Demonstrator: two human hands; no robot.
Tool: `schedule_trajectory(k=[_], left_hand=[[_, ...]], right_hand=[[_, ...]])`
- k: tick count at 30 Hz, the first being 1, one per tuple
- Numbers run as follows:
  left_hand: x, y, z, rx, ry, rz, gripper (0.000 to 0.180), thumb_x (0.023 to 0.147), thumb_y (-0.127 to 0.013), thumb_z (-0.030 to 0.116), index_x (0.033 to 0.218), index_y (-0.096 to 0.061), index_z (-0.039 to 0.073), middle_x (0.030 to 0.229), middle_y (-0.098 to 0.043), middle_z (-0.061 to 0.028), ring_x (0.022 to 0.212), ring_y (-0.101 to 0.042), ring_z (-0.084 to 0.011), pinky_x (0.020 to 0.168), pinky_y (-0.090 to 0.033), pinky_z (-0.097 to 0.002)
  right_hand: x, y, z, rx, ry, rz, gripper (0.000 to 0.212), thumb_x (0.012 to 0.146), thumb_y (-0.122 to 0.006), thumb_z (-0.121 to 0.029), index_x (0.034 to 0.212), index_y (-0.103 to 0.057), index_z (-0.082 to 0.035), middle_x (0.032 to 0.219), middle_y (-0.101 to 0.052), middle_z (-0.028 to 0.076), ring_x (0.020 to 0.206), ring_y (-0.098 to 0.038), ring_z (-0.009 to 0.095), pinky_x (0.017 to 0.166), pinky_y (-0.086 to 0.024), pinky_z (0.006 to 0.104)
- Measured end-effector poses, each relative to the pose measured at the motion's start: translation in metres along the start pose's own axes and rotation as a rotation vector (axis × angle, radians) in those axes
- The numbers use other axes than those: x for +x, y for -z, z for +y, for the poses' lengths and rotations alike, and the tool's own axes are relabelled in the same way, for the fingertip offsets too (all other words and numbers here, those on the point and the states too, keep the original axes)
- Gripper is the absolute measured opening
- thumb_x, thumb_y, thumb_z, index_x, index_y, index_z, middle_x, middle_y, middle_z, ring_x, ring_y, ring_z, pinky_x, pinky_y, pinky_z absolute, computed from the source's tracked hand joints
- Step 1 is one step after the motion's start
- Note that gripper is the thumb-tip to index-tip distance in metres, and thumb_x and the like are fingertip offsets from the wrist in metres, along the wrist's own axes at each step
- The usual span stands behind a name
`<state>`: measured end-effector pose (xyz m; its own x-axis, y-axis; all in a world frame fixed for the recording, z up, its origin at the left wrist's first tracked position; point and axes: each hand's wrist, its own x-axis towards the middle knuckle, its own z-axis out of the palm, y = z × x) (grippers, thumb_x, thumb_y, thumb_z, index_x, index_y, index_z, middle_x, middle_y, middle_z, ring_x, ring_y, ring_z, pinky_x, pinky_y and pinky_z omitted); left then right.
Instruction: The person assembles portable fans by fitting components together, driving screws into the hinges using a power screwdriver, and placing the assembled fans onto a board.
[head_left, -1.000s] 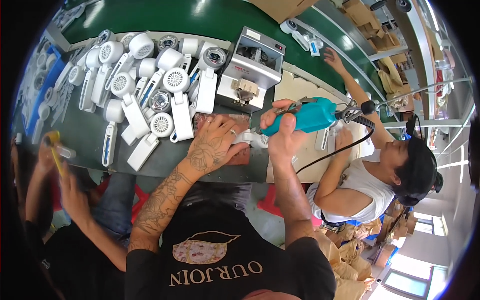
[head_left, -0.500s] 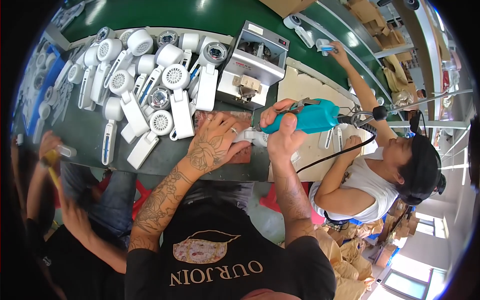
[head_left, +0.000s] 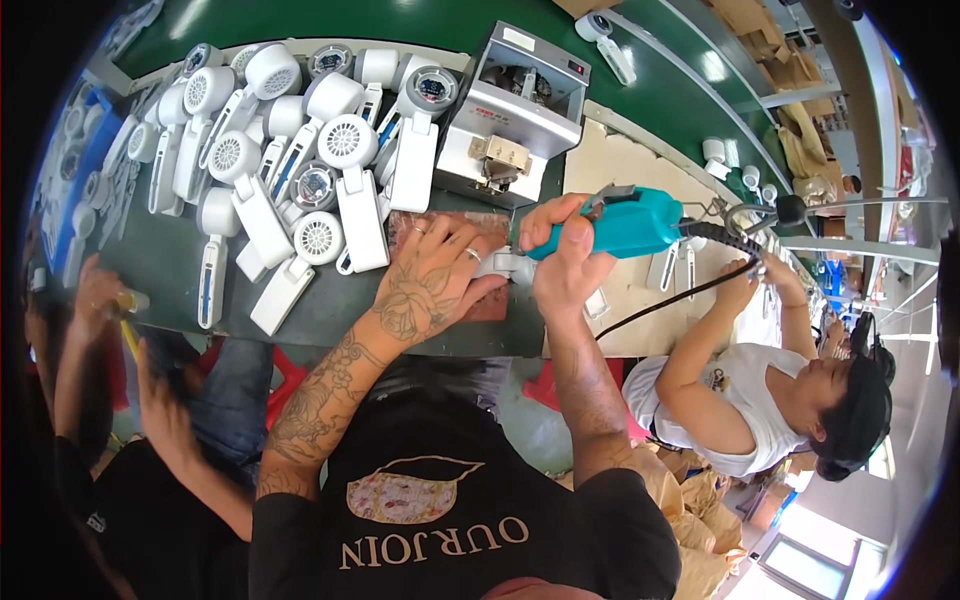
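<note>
My right hand (head_left: pixel 572 262) is wrapped round a teal electric screwdriver (head_left: pixel 640 222), held level with its tip pointing left. That tip meets, or nearly meets, a small white fan (head_left: pixel 510 264) lying on a reddish mat (head_left: pixel 487 309). My left hand (head_left: pixel 428 270) presses the fan down from the left, fingers bent over it and thumb along its near side. Most of the fan is hidden under that hand, and so is the exact contact point. Just beyond the left hand lie several white handheld fans (head_left: pixel 347 150), some with round grilles, others with open heads showing inner parts.
A grey screw-feeder box (head_left: pixel 520 105) stands behind the mat. The screwdriver's black cable (head_left: pixel 665 302) loops to the right. A co-worker in a white top (head_left: pixel 735 395) sits at the right, another in black (head_left: pixel 160 500) at the left. A green conveyor (head_left: pixel 420 22) runs behind.
My hands and the screwdriver stay almost in place. The right co-worker's reaching arm has drawn back from the conveyor. At the left, the other co-worker's hands have shifted slightly.
</note>
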<state>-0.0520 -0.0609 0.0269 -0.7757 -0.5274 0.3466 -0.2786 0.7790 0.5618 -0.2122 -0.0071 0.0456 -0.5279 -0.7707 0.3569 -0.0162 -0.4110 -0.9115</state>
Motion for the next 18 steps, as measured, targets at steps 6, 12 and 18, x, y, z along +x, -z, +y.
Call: schedule_trajectory(k=[6, 12, 18], left_hand=[[-0.001, 0.001, -0.002, 0.044, 0.014, 0.006, 0.045, 0.089, -0.069, 0.035, 0.125, -0.063, 0.009, 0.116, -0.062, -0.009, 0.11, -0.054, -0.0282, 0.095, -0.043, -0.043], [-0.006, -0.002, -0.005, -0.047, -0.018, 0.01, 0.039, 0.093, -0.063, 0.031, 0.125, -0.063, 0.008, 0.116, -0.061, -0.0116, 0.11, -0.054, -0.0306, 0.096, -0.044, -0.0458], [-0.009, 0.002, -0.005, -0.059, -0.007, 0.026, 0.037, 0.094, -0.058, 0.024, 0.126, -0.062, 0.007, 0.116, -0.061, -0.0136, 0.11, -0.054, -0.0317, 0.097, -0.044, -0.0462]], right_hand=[[0.001, -0.007, -0.001, -0.046, 0.018, -0.04, 0.043, 0.099, -0.063, -0.042, 0.096, -0.052, -0.001, 0.071, -0.054, 0.008, 0.061, -0.053, 0.019, 0.058, -0.046, 0.0335], [0.023, -0.016, -0.014, -0.077, 0.066, -0.019, 0.053, 0.096, -0.069, -0.045, 0.111, -0.057, 0.004, 0.073, -0.057, 0.007, 0.063, -0.057, 0.019, 0.059, -0.047, 0.0319], [0.057, -0.034, 0.024, -0.063, 0.223, -0.05, 0.043, 0.097, -0.067, -0.04, 0.106, -0.055, 0.0, 0.074, -0.057, 0.007, 0.065, -0.058, 0.019, 0.06, -0.049, 0.0325]])
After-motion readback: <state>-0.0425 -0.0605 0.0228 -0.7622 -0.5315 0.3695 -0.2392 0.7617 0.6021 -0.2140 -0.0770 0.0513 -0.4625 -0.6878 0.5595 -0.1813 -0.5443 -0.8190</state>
